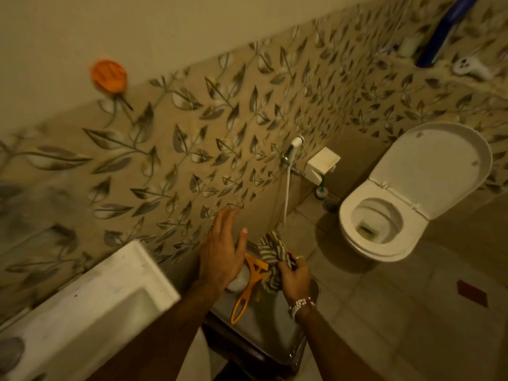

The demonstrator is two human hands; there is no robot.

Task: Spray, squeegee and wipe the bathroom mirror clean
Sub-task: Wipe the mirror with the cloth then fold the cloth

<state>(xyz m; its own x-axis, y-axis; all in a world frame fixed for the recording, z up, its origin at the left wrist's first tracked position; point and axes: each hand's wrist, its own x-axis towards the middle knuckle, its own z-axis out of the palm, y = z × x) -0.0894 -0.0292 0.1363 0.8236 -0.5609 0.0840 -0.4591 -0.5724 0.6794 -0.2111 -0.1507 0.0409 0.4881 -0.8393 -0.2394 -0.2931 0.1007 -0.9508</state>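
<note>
An orange squeegee (248,284) lies on a metal tray (275,325) set on a dark stool below me. My right hand (295,276) is shut on a striped cloth (272,251) above the tray's far end. My left hand (222,251) hovers open, fingers spread, over the tray's left side and hides part of a white rounded object (239,281) beside the squeegee; I cannot tell what that object is. No mirror shows in this view.
A white washbasin (90,303) sits at lower left, close to my left forearm. A toilet (384,224) with raised lid stands at right. A hand-shower hose (288,185) hangs on the leaf-patterned tiled wall. An orange soap dish (109,76) is fixed high on the wall.
</note>
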